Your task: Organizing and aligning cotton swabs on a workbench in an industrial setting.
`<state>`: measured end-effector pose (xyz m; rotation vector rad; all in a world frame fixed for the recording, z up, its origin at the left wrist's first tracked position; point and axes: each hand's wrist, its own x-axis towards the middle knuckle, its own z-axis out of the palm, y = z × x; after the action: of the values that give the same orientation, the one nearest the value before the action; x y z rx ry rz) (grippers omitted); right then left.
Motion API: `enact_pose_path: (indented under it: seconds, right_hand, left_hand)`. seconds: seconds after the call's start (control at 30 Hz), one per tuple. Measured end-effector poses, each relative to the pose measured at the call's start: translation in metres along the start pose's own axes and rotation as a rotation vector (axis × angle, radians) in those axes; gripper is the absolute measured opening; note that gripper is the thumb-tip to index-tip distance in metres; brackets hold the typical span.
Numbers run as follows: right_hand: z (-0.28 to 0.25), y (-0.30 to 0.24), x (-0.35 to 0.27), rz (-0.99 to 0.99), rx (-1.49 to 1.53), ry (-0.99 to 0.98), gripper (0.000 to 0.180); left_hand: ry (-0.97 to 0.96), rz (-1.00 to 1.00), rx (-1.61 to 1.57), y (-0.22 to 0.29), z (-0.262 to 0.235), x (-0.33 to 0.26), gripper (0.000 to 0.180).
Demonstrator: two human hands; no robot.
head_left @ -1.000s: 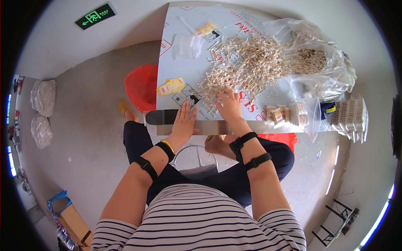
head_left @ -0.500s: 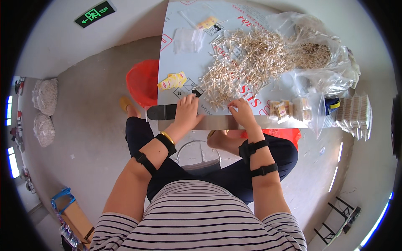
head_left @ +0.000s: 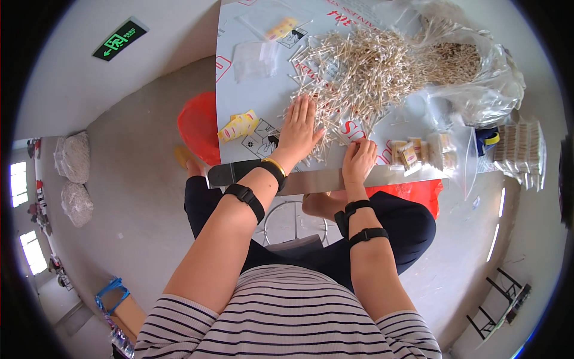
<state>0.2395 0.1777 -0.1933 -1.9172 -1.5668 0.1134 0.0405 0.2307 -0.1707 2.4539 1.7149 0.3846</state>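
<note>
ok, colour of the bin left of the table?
Red-orange bin, clearest in the head view.

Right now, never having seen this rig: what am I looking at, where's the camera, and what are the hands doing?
There is no machine here, just a person's two bare hands. The single picture comes from a fisheye camera worn on the person's head, looking down, so straight edges bend near the rim.

The white sheet-covered table carries a heap of thin pale wooden-stemmed swabs, a clear plastic bag holding more of them, small filled clear packets and yellow packets.

The left hand lies flat, fingers spread, on the near edge of the heap. The right hand is curled at the heap's edge; whether it holds swabs cannot be told.
</note>
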Motion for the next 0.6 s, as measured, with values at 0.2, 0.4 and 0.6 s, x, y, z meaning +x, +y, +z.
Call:
enact_pose_path:
  seconds: [0.2,0.4,0.6]
  right_hand:
    - [-0.001,0.0,0.0,0.033,-0.069,-0.001,0.013]
    - [-0.002,-0.007,0.002,0.035,-0.071,-0.028,0.012]
    - [-0.004,-0.005,0.002,0.035,-0.085,-0.029,0.011]
  left_hand:
    - [-0.03,0.132,0.03,-0.024,0.001,0.029,0.087]
    - [-0.065,0.196,0.002,-0.018,0.004,0.032,0.082]
    - [-0.11,0.192,-0.106,-0.012,-0.014,-0.001,0.068]
